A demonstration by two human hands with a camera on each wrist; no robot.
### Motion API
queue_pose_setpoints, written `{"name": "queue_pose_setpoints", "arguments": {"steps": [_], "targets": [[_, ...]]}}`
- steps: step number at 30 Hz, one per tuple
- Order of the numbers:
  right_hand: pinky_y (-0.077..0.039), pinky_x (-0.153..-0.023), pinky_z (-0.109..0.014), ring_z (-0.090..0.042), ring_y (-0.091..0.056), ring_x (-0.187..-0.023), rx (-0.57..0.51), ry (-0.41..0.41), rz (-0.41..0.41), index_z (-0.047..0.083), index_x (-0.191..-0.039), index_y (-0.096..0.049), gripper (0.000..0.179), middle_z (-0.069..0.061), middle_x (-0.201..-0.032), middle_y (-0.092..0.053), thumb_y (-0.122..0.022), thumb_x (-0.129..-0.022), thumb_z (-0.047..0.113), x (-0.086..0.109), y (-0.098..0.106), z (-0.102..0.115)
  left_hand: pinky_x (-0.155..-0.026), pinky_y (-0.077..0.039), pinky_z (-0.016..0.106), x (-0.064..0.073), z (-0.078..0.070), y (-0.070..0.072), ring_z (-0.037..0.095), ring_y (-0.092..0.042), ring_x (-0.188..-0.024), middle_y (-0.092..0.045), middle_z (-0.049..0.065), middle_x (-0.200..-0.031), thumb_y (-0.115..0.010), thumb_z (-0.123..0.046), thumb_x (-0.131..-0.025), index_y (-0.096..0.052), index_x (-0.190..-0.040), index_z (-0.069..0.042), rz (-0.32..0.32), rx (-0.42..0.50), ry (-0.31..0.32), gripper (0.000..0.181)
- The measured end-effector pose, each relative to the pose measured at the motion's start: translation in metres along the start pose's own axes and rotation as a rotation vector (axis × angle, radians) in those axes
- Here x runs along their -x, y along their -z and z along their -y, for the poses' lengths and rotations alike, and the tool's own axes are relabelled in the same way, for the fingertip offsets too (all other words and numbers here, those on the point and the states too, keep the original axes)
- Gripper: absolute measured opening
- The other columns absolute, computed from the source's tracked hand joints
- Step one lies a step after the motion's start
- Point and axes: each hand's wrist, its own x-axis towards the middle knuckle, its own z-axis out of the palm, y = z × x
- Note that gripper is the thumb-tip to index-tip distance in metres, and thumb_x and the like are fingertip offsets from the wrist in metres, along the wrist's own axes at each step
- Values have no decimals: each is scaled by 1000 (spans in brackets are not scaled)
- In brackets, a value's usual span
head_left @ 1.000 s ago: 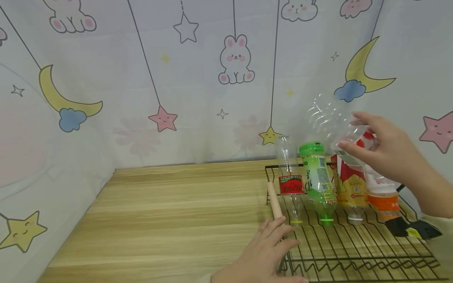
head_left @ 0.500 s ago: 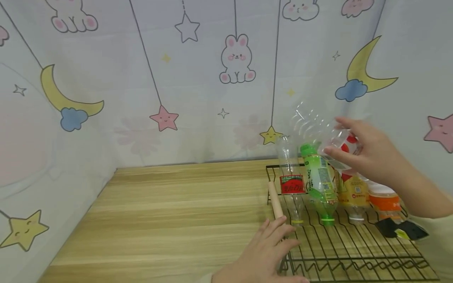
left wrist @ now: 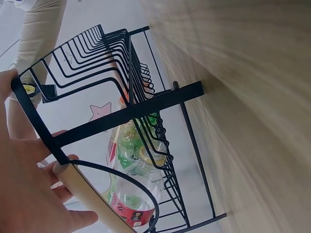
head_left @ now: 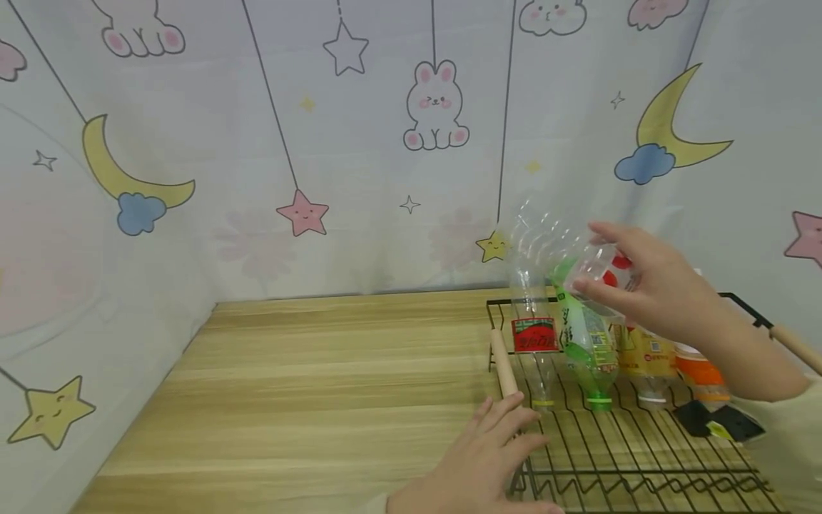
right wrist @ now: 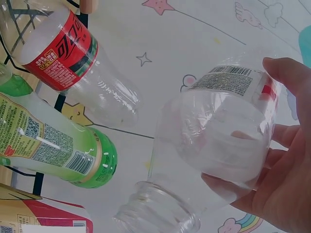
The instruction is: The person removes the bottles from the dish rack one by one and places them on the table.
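My right hand (head_left: pixel 648 278) grips a clear plastic bottle (head_left: pixel 546 239) with a red and white label. It is tilted, its ridged part pointing up and left, above a black wire rack (head_left: pixel 597 471). My left hand (head_left: pixel 472 460) rests spread on the rack's near left side, fingertips at the wooden handle (left wrist: pixel 85 194). Bottles stand cap-down in a row along the rack's back: a clear one with a red label (head_left: pixel 534 335), a green one (head_left: pixel 587 343), a yellow and red one (head_left: pixel 648 350), and an orange-labelled one (head_left: pixel 703 371). My right arm hides parts of the last two.
The rack stands on a wood-grain table (head_left: pixel 321 392), toward its right. Behind the table hangs a pale cloth (head_left: pixel 366 157) printed with stars, moons and a rabbit. A second wooden handle (head_left: pixel 796 346) shows at the rack's right end. A black strap piece (head_left: pixel 719 421) hangs by my right sleeve.
My right hand has moved left and slightly down with the clear bottle, from over the rack's right bottles to overlapping the green and red-labelled ones. My left hand has stayed on the rack.
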Motion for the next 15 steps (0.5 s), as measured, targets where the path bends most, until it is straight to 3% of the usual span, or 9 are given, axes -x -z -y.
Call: {"name": "queue_pose_setpoints", "arguments": {"steps": [9,15], "targets": [[-55,-68,-38,-34,-54,-100,18,52,3,8,-147,-36,78,-22,-137,-49,-75,-84,33,-2,-2,8,-107,-35,53,-3,3,5,21,-25,-143,-44,1,-142,-61,-54,-88,-54,-133,-17,7,-27,-38,59],[-53,-77,-57,-36,-55,-105,16,78,25,9,-147,-36,77,-21,-141,-46,-74,-85,35,-2,-3,15,-112,-28,52,-10,5,22,17,-30,-140,-42,2,-143,-58,-57,-88,-49,-137,-15,54,-13,-31,65]]}}
